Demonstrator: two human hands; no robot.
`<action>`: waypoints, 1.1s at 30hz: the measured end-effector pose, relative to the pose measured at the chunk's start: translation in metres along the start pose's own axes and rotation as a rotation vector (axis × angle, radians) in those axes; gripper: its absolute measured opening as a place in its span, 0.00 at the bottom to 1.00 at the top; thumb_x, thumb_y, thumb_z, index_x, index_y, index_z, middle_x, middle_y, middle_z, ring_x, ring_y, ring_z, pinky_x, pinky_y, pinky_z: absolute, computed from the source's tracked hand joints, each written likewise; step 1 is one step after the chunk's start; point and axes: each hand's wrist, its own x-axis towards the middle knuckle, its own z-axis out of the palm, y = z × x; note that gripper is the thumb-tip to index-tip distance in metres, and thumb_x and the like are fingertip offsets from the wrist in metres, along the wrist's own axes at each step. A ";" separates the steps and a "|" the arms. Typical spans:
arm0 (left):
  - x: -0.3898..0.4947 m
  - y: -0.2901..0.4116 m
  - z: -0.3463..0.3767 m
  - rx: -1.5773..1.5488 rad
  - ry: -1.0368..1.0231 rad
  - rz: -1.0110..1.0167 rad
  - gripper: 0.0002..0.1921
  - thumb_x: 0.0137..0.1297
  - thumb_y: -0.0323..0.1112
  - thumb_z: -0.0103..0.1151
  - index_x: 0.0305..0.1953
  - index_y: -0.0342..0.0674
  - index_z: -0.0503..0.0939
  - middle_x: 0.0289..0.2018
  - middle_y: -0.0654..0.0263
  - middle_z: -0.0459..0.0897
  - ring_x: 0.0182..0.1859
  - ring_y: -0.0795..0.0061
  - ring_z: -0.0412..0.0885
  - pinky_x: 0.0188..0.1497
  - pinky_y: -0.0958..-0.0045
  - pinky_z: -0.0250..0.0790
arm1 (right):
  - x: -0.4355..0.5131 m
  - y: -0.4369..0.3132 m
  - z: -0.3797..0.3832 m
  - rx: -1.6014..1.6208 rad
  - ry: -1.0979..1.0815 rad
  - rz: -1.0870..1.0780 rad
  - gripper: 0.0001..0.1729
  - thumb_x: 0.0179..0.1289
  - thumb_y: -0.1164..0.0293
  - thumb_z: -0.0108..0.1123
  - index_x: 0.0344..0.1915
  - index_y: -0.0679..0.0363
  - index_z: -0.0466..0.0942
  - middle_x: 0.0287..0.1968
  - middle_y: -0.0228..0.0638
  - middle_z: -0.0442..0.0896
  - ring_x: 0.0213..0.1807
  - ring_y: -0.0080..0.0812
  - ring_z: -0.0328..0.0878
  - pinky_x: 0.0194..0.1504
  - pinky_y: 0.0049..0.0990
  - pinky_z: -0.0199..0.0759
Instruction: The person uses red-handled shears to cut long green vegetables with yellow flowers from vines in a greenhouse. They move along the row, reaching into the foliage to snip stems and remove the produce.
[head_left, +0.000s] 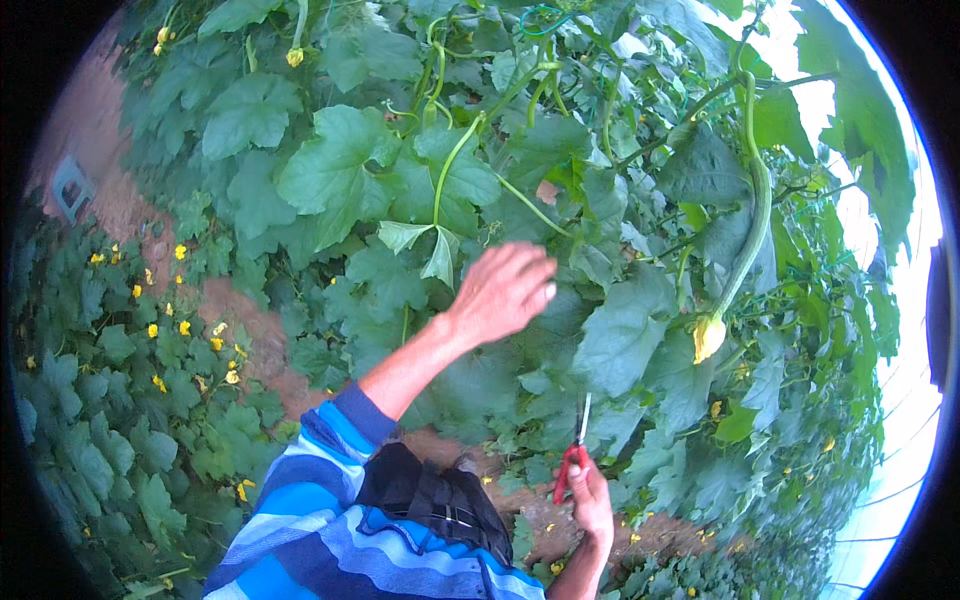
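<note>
My left hand is raised in front of the climbing vines, slightly blurred, its back towards me. The fingers are bent and the palm is hidden, so whether it touches anything does not show. Just above it hangs a wilted leaf on a curved stalk. Lower down, my right hand grips red-handled scissors, whose blades point up into the leaves. To the upper right, a long curved green luffa gourd hangs from the vine, a yellow flower at its lower end.
Broad leaves crowd the front. Green twine is tied among the upper stems. Bare soil runs between rows on the left, with a pale blue plastic object beyond. Whitish sheeting curves along the right side.
</note>
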 end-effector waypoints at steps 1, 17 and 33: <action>0.012 -0.009 -0.003 0.016 0.070 -0.014 0.20 0.74 0.44 0.55 0.58 0.37 0.79 0.59 0.52 0.79 0.62 0.52 0.75 0.64 0.51 0.69 | -0.001 0.006 0.011 0.013 -0.003 -0.024 0.38 0.75 0.41 0.55 0.66 0.62 0.71 0.42 0.34 0.85 0.35 0.26 0.82 0.32 0.26 0.74; 0.051 -0.049 -0.048 0.340 -0.168 0.109 0.18 0.63 0.47 0.66 0.47 0.40 0.87 0.42 0.59 0.78 0.53 0.57 0.75 0.72 0.48 0.60 | 0.002 -0.031 0.086 -0.390 -0.423 0.030 0.37 0.76 0.38 0.47 0.64 0.58 0.72 0.44 0.54 0.85 0.49 0.57 0.84 0.49 0.46 0.75; 0.004 -0.079 -0.142 0.342 -0.330 0.169 0.16 0.56 0.45 0.71 0.24 0.37 0.85 0.48 0.60 0.83 0.60 0.59 0.76 0.78 0.44 0.54 | 0.013 -0.115 0.082 0.092 -0.213 -0.476 0.45 0.74 0.48 0.59 0.76 0.66 0.58 0.58 0.44 0.83 0.57 0.36 0.82 0.59 0.35 0.76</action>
